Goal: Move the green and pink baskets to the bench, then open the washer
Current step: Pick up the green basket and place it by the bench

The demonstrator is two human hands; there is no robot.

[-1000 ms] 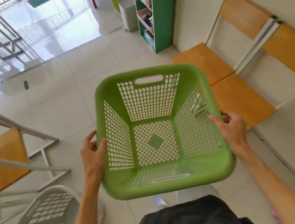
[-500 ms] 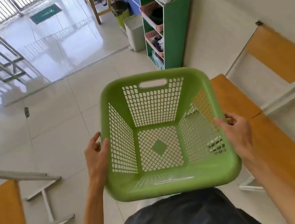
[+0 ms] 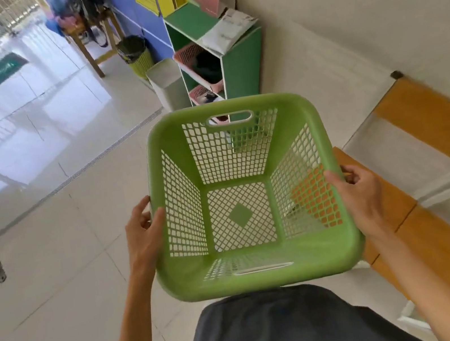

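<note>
Person is carrying the green basket (image 3: 247,196) at waist height w/ both hands, orange-slatted tabletop (image 3: 427,249) lying just to the right and partly under the basket's right edge. Left hand (image 3: 143,234) is clamping the left rim, thumb inside, fingers wrapping outside; right hand (image 3: 359,195) is doing the same on the right rim. Both grips are closed on the basket.

To do this step well, I'd say: keep the basket level, swing it rightward over the seat slats, lower it flat so the base lands fully on wood, not on the gap between slats, then let go w/ both hands together.

Basket is empty, looking like light moulded plastic: smooth rolled rim, rounded corners, diamond-lattice walls and floor w/ a solid diamond in the middle, slot handles front and back. Probably flexing a bit under a squeeze. Floor (image 3: 54,258) is glossy pale tile. Pink basket and washer aren't showing here.
</note>
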